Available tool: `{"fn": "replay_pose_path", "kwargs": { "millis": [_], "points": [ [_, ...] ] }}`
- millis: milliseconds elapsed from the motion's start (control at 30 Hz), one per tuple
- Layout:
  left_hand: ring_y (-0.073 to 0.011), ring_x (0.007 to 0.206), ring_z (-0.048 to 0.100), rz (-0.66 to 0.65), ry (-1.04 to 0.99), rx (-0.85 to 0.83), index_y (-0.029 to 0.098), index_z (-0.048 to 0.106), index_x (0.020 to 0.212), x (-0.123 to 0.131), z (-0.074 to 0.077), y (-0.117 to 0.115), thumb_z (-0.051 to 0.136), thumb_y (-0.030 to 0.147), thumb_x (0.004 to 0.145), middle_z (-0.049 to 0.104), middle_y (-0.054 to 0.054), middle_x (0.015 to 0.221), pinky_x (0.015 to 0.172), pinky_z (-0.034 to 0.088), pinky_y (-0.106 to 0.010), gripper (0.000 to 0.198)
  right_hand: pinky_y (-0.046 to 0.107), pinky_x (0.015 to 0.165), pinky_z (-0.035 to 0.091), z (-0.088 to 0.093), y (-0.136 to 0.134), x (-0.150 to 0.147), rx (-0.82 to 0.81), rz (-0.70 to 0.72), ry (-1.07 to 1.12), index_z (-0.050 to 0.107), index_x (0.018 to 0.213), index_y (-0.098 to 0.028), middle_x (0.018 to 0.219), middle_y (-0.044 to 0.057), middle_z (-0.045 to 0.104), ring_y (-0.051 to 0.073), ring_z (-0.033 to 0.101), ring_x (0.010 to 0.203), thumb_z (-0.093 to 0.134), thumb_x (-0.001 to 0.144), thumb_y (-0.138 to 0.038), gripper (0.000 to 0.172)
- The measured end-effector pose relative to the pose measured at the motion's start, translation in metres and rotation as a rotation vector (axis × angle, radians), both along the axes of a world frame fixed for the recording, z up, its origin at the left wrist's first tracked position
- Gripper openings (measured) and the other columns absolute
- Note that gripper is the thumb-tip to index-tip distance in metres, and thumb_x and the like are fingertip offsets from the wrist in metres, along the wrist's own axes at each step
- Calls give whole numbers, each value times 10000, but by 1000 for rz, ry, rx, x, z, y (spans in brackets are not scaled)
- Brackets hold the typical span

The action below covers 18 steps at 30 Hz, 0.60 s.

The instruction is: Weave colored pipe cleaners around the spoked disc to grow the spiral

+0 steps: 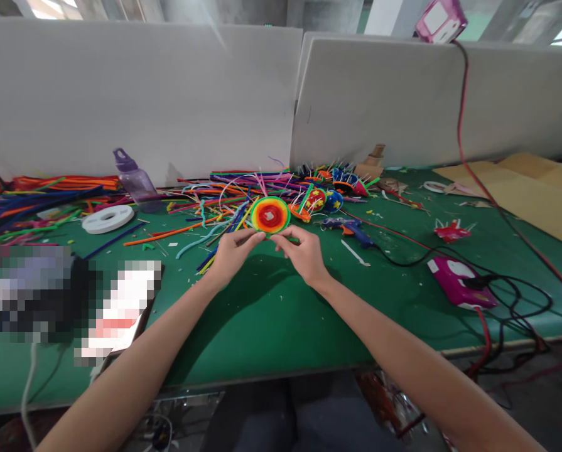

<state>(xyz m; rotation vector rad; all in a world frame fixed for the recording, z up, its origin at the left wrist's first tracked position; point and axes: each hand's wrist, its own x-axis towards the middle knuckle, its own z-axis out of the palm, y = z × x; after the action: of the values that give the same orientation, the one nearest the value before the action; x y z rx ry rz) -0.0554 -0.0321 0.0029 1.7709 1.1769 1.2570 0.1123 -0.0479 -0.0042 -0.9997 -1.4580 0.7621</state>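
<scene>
A round disc of coiled pipe cleaners [270,215], red at the centre, then orange, yellow and a green rim, is held upright above the green table [262,314]. My left hand [233,251] pinches its lower left edge. My right hand [304,251] pinches its lower right edge. Both hands have their fingers closed on the rim. Loose pipe cleaners [205,207] of many colours lie spread on the table just behind the disc.
A purple bottle [137,179] and a white tape roll [107,218] stand at the left. A blue glue gun [349,227], finished coloured pieces [328,188], a pink box [454,282] with black cables, and cardboard sheets [530,188] lie to the right. White partitions [167,94] close the back.
</scene>
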Motion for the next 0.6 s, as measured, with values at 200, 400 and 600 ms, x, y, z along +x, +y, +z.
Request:
{"fn": "replay_pose_path", "kwargs": {
  "millis": [200,400,600],
  "points": [
    [-134,639,570,-35,-250,-99,165,658,612,5,-6,1,736,422,711,621,3,624,663,477,-277,286,260,547,418,-4,-1,-4,-4,56,-8,656,694,-215,625,-8,623,116,515,521,661,817,-396,219],
    [-125,621,578,-31,-327,-85,158,674,630,1,0,3,778,421,668,644,-5,649,614,475,-260,286,260,549,465,-6,6,-1,-8,119,-1,709,836,-193,717,11,711,114,575,507,647,796,-275,110],
    [-164,625,654,-20,-327,-101,147,668,641,-4,-1,7,765,462,686,692,-53,639,571,462,-266,332,272,578,481,-6,8,5,111,12,-132,708,841,-193,694,10,716,126,614,507,616,832,-258,113]
  ]
}}
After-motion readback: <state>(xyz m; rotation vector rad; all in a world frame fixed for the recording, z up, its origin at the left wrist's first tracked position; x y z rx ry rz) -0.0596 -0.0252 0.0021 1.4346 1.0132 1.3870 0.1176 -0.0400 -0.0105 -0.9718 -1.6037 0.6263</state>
